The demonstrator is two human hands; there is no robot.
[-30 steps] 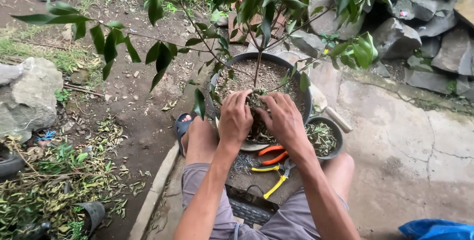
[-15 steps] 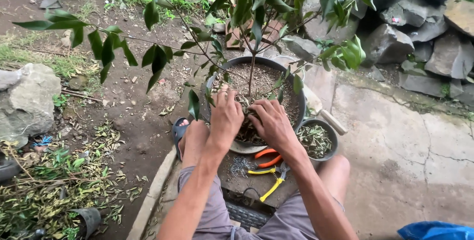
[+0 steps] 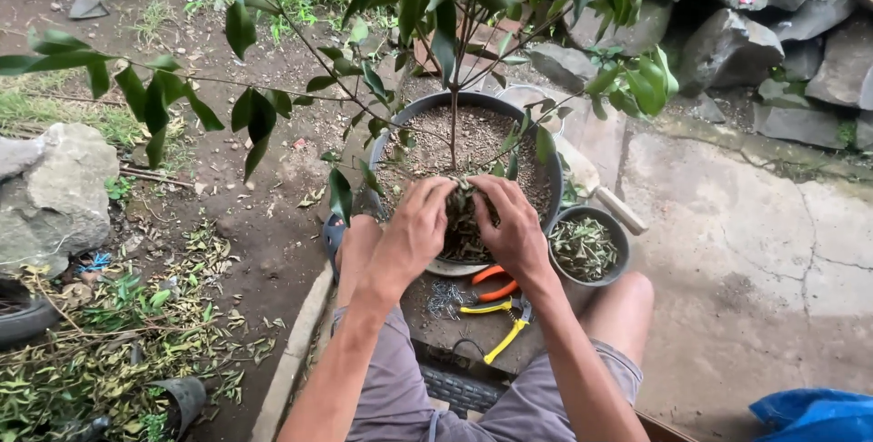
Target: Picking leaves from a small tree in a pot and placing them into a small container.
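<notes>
Both hands hold the clump of dry leaves [image 3: 466, 215] at the near rim of the pot [image 3: 546, 165]: left hand [image 3: 420, 224], right hand [image 3: 514, 224]. Better press gently, away from the thin stem [image 3: 454, 124].

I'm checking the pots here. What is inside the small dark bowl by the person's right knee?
The small bowl holds a heap of cut leaves and twig bits. They cover its bottom, so anything underneath cannot be seen.

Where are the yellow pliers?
In the head view, the yellow pliers lie low in the middle, between the person's knees, just below the orange-handled cutters and under the right hand.
</notes>
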